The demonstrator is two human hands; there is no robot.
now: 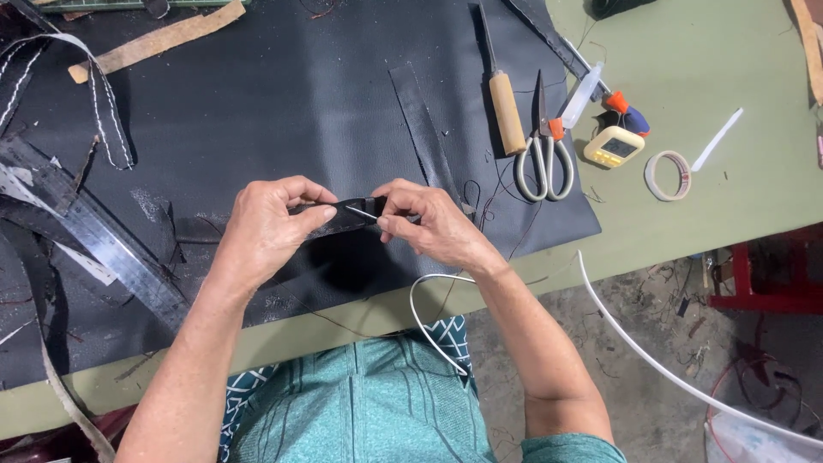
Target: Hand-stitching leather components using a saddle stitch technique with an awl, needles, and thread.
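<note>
A narrow black leather strap [347, 214] is held between both hands just above a large black leather sheet [283, 103]. My left hand [266, 227] pinches the strap's left part with thumb and fingers. My right hand [433, 223] grips the strap's right end and holds a thin silver needle [362, 213] against it, point toward the left. A dark thread [480, 206] trails from near the right hand across the sheet.
On the green table [703, 60] lie an awl with a wooden handle [506, 107], scissors [544, 150], a small yellow timer [614, 146], a tape roll [668, 175] and a white tube. A metal ruler [94, 236] and stitched straps lie at left. A white cable [651, 351] arcs off the table edge.
</note>
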